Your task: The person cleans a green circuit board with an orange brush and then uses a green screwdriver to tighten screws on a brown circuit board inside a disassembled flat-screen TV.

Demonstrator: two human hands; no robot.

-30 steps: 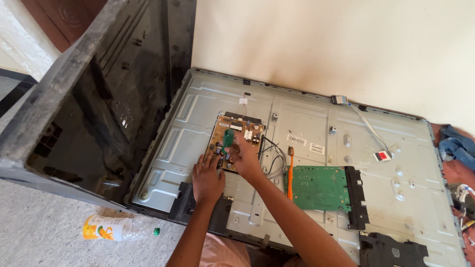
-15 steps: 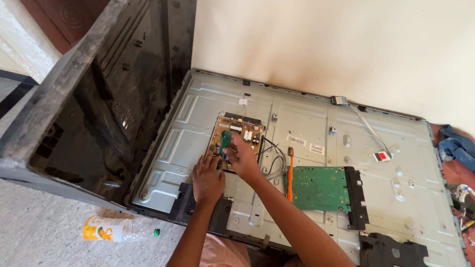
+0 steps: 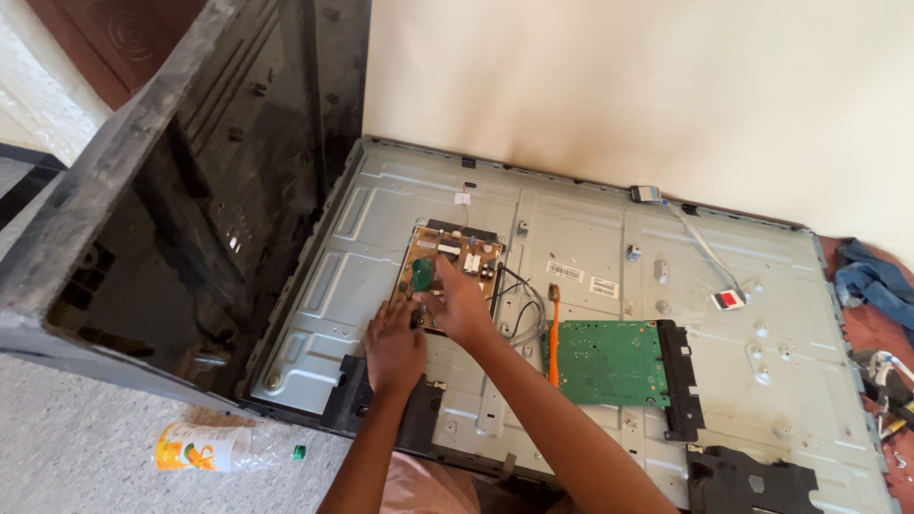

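Note:
A brown power board (image 3: pixel 464 262) sits screwed onto the grey metal back panel (image 3: pixel 590 238) of a flat screen lying on the floor. My right hand (image 3: pixel 459 306) rests on this board, its fingers pinched around a small green-handled tool (image 3: pixel 422 275) that stands on the board's left part. My left hand (image 3: pixel 394 348) lies just beside it, fingertips touching the board's near left corner and holding nothing. Black wires (image 3: pixel 522 306) run from the board toward a green circuit board (image 3: pixel 605 362).
An orange-handled screwdriver (image 3: pixel 553 328) lies by the green board's left edge. A black screen cover (image 3: pixel 181 209) leans upright on the left. A plastic bottle (image 3: pixel 214 446) lies on the floor. Blue cloth (image 3: pixel 881 286) and small tools (image 3: pixel 890 385) sit at the right.
The green tool in my right hand has shifted slightly left and down on the board. My left hand stays in place.

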